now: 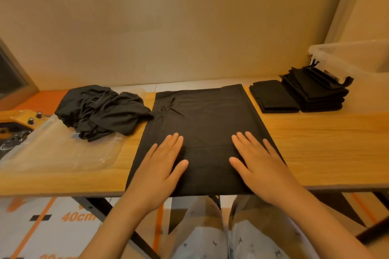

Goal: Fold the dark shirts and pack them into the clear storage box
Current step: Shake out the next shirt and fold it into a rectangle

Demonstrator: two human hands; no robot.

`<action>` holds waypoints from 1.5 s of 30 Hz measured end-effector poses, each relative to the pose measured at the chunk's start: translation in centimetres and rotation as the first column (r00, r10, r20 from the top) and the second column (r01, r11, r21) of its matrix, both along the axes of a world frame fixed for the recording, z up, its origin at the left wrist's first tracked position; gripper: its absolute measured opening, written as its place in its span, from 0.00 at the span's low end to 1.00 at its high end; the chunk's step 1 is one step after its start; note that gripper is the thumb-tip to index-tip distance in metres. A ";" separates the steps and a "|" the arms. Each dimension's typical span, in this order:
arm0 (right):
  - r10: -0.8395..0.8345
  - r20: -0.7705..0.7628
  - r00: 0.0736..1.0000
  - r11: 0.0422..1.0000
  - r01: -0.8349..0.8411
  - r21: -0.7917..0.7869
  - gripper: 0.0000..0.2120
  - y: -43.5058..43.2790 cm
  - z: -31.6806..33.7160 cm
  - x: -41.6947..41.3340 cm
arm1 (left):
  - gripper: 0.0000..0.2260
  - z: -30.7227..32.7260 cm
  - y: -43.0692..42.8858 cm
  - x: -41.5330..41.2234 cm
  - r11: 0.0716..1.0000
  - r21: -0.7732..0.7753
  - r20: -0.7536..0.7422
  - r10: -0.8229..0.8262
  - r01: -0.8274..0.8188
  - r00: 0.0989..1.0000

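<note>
A dark shirt (206, 115) lies spread flat on the wooden table (315, 145), its sides folded in to a long rectangle. My left hand (162, 164) and my right hand (256, 162) press flat on its near half, fingers straight. A crumpled heap of dark shirts (101, 109) sits to the left. To the right lie a small folded dark shirt (273, 96) and a stack of folded dark shirts (315, 92). The clear storage box (353, 59) stands at the far right behind that stack.
A clear plastic lid (63, 149) lies on the table's left part under the crumpled heap. A yellow device with knobs (23, 122) sits at the far left edge. A wall runs right behind the table. My knees are below the near edge.
</note>
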State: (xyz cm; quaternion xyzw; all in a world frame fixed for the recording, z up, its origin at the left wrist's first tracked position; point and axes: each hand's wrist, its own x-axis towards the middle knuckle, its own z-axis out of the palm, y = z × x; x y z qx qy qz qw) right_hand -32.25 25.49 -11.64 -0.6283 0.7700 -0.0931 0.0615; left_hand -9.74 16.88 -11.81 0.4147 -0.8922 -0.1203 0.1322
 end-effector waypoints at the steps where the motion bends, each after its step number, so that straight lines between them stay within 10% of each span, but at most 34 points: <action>1: 0.031 0.011 0.999 0.999 -0.031 -0.028 0.28 -0.5 0.3 1.0 | 0.30 0.3 0.4 -1.2 1.000 -0.016 -0.003 -0.014 0.014 1.000; 13: 0.082 0.004 0.997 0.995 -0.082 0.053 0.26 -1.5 -0.6 -1.1 | 0.25 -1.4 -1.3 -1.1 0.998 0.000 0.213 0.068 -0.070 0.975; 23: -0.043 -0.049 0.998 0.999 0.044 0.020 0.27 1.4 -1.0 -3.7 | 0.45 -2.0 -0.2 3.0 0.990 -0.057 0.199 0.135 -0.126 0.971; 34: 0.145 -0.080 0.986 0.979 -0.155 -0.134 0.28 -8.4 3.0 -1.5 | 0.26 2.4 -9.1 -5.2 0.996 -0.022 0.202 -0.079 0.085 0.976; 45: 0.173 -0.070 0.982 0.982 -0.166 0.094 0.27 -15.6 -1.2 -4.3 | 0.25 -1.4 -16.7 -7.0 0.997 0.040 0.187 -0.069 0.062 0.980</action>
